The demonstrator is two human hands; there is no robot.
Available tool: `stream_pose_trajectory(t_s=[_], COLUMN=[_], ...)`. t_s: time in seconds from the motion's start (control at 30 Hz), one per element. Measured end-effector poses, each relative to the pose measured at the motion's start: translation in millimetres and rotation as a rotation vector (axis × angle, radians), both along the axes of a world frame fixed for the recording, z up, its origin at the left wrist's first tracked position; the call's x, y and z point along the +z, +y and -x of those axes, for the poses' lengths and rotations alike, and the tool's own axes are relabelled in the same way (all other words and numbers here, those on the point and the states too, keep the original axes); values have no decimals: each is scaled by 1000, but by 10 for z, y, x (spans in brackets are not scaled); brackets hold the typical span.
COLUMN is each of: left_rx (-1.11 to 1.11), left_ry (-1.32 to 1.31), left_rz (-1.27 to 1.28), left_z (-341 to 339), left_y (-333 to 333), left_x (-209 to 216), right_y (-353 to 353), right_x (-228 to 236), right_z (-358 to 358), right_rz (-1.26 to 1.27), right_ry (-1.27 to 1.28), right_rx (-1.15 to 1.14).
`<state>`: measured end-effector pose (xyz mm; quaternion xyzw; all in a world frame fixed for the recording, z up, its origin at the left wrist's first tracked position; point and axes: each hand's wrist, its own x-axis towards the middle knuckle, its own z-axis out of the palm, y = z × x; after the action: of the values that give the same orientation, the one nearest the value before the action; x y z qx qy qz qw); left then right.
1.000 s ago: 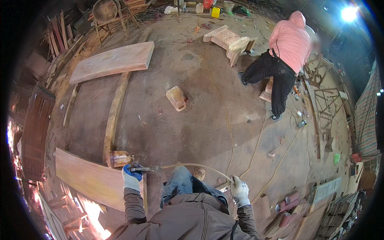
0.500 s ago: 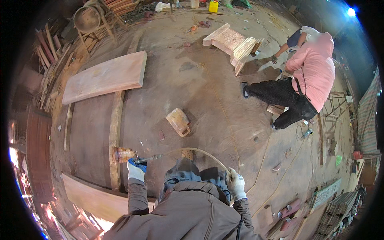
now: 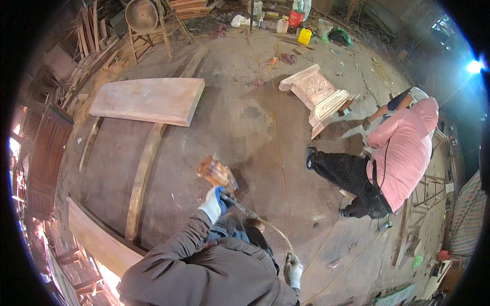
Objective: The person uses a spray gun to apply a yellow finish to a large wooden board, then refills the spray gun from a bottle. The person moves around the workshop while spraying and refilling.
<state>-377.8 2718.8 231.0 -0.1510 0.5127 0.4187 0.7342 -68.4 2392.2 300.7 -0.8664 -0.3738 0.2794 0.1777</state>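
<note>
My left hand [image 3: 213,205], in a white and blue glove, is closed around the spray gun [image 3: 227,199]. Its stained, amber-brown cup [image 3: 208,167] points away from me, above the floor. Partly behind the cup is a dirty plastic jug [image 3: 227,179], so their outlines run together. A pale air hose [image 3: 273,227] runs from the gun to the right. My right hand [image 3: 293,271], in a whitish glove, is wrapped around that hose, low beside my body.
A long pale board [image 3: 150,99] rests on wooden rails [image 3: 145,176]; another board [image 3: 99,237] lies at near left. A carved wooden pedestal [image 3: 319,94] is at far right. A co-worker in a pink top [image 3: 406,153] bends nearby. A thin yellow cord [image 3: 279,163] crosses the floor.
My left hand has swung the spray gun rightward and away from me, from over the left rail to beside the jug. My right hand still holds the hose, lower now. The view has shifted.
</note>
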Motion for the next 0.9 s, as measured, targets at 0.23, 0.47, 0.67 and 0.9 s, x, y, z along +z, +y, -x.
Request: stream_pose_trajectory(t_s=[0.23, 0.47, 0.67, 0.9], left_rx=[-160, -506, -1441, -2055], left_ry=[8, 111, 95, 92], left_rz=[194, 21, -450, -681], left_z=[69, 320, 830, 135], left_y=[118, 1218, 2046, 2267], left_x=[-418, -387, -1018, -645], right_y=[351, 496, 545, 367], right_x=[341, 395, 566, -236], right_z=[-384, 905, 1981, 4223], right_rz=[223, 277, 264, 268], right_ry=[-281, -114, -2, -84], right_rx=[-38, -144, -335, -1021])
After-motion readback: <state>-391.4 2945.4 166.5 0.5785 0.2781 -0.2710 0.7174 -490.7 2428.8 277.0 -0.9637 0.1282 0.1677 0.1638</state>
